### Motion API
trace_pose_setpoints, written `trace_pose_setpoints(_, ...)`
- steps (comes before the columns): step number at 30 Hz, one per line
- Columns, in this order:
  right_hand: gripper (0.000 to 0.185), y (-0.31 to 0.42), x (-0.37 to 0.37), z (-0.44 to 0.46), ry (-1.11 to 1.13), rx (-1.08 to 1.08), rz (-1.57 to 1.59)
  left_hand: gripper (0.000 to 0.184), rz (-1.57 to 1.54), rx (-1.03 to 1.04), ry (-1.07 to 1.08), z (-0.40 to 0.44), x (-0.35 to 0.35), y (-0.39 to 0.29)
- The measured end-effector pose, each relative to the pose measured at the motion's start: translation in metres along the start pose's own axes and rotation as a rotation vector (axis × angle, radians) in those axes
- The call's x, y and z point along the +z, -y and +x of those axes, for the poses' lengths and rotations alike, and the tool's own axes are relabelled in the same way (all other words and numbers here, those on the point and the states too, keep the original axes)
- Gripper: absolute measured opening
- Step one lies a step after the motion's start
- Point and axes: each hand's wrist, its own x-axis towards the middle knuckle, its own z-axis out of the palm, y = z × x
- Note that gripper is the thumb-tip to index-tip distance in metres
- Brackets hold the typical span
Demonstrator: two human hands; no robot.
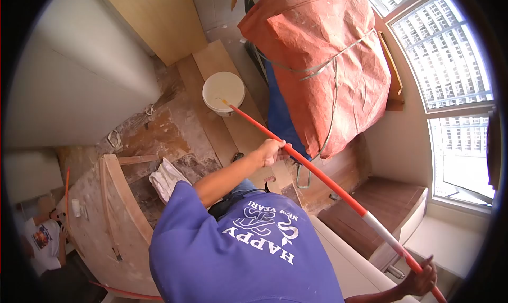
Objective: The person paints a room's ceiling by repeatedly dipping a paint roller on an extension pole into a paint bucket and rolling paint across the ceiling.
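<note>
We see the left hand and, at four o'clock, the right hand grasping the red pole, probably spaced for balance; bucket at eleven.

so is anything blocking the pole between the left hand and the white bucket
Nothing visible does: the red pole runs clear from the left hand to the white bucket, its tip over the opening. The orange wrapped bundle sits right of that stretch in the picture, without crossing it.

Slanted, long red-and-white pole, tip at white bucket's mouth
</note>
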Motion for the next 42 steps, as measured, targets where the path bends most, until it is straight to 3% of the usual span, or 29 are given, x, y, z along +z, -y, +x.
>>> trace_pose_setpoints(3,0.023,-0.036,0.024,-0.047,-0.074,0.038,0.135,0.018,0.036,0.051,0.029,-0.015,0.017,0.023)
trace_pose_setpoints(5,0.022,-0.013,0.048,-0.067,-0.072,0.049,0.468,0.017,-0.038,0.095,0.008,0.013,0.007,0.030)
trace_pose_setpoints(7,0.025,0.019,0.054,-0.088,-0.013,0.075,0.242,0.018,-0.094,0.098,-0.079,0.035,0.006,0.054)
trace_pose_setpoints(11,0.030,-0.038,0.092,-0.164,-0.081,0.245,0.176,0.019,-0.015,0.137,-0.057,0.014,0.050,0.100)
trace_pose_setpoints(15,0.020,-0.033,0.136,-0.234,-0.137,0.305,0.515,0.019,-0.090,0.178,-0.057,0.017,0.057,0.143)
trace_pose_setpoints(16,0.021,-0.008,0.136,-0.241,-0.056,0.341,0.449,0.018,-0.137,0.198,-0.117,0.036,0.048,0.146)
trace_pose_setpoints(19,0.026,0.004,0.137,-0.251,-0.115,0.384,0.367,0.018,-0.232,0.240,-0.267,0.049,0.058,0.168)
trace_pose_setpoints(23,0.033,-0.038,0.164,-0.275,-0.133,0.449,0.306,0.018,-0.150,0.176,-0.051,0.016,0.091,0.200)
trace_pose_setpoints(24,0.035,-0.038,0.173,-0.287,-0.098,0.472,0.296,0.018,-0.143,0.181,-0.080,0.010,0.103,0.205)
trace_pose_setpoints(28,0.037,0.024,0.196,-0.285,-0.182,0.535,0.373,0.020,-0.284,0.272,-0.210,0.060,0.075,0.197)
trace_pose_setpoints(31,0.040,0.032,0.208,-0.282,-0.151,0.500,0.341,0.015,-0.291,0.214,-0.188,0.084,0.073,0.195)
trace_pose_setpoints(36,0.037,-0.015,0.255,-0.286,-0.122,0.576,0.395,0.021,-0.172,0.177,-0.060,0.049,0.137,0.214)
trace_pose_setpoints(42,0.037,0.045,0.285,-0.233,-0.118,0.513,0.430,0.023,-0.385,0.199,-0.135,0.137,0.093,0.177)
